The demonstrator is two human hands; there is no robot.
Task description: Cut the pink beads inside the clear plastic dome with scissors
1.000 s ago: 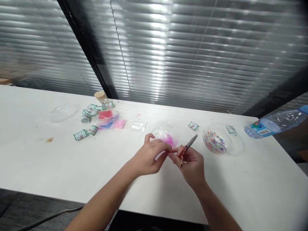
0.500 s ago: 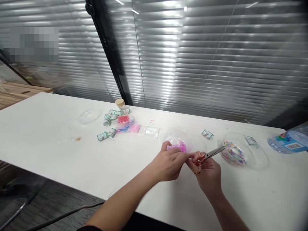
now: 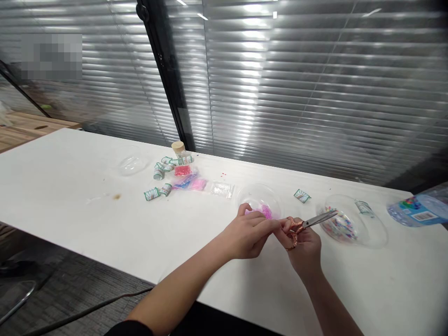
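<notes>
My right hand [image 3: 304,249] is closed around scissors [image 3: 319,219] with copper-coloured handles. Their silver blades look nearly together and point right, over the edge of a clear dish of mixed-colour beads [image 3: 341,226]. My left hand [image 3: 247,233] has its thumb and index finger pressed together at the fingertips of the right hand. Whatever lies between those fingertips is too small to make out. Just behind the left hand sits a clear plastic dish [image 3: 258,188] with pink beads [image 3: 266,211], partly hidden by the fingers.
Left of the dishes lie small bags of red beads [image 3: 182,171] and pink beads [image 3: 199,185], a clear packet [image 3: 222,189], several green-white wrappers [image 3: 151,194] and a jar with a wooden lid [image 3: 178,148]. A blue-labelled plastic container [image 3: 418,210] rests at the right edge.
The view has shifted slightly. The scissors have turned a little and their tips sit further right, while both hands stay together at the fingertips.
</notes>
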